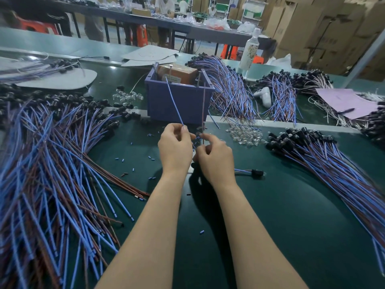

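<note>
My left hand and my right hand meet above the dark green mat. Between finger and thumb my left hand pinches a blue wire that slants up and to the left. A brown wire rises straight up from my right hand's curled fingers. Where the two hands meet sits a small black lamp socket, mostly hidden by the fingers.
A purple plastic box stands just beyond the hands. Piles of blue and brown wires with black sockets fill the left, another bundle the right. Clear bulbs and one finished socket lead lie right of the hands. A bottle stands behind.
</note>
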### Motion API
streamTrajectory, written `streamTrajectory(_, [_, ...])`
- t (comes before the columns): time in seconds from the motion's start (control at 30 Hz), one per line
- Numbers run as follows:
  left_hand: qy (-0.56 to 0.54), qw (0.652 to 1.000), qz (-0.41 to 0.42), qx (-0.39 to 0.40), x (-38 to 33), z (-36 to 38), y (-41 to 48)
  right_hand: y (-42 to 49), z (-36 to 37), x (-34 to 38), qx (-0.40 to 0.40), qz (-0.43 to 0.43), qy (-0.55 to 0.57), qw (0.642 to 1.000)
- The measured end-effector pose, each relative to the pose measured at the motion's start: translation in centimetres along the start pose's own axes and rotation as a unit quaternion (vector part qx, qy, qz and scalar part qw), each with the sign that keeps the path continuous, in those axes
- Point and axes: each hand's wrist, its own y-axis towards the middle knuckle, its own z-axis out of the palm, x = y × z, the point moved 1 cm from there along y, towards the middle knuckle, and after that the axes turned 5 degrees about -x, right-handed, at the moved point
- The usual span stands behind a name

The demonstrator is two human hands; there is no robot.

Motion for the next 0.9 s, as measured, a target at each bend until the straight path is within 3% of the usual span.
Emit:
streamTrajectory(0.57, [0.047, 0.999, 0.018, 0.010, -0.9, -0.3, -0.8, -0.1, -0.2, 0.3, -0.010, -0.033, -0.027, 0.999])
streamTrajectory(0.9, [0.077, 0.994, 0.071, 0.011, -0.9, -0.3, -1.1, -0.1, -0.3, 0.4, -0.008, -0.040, -0.025, 0.999])
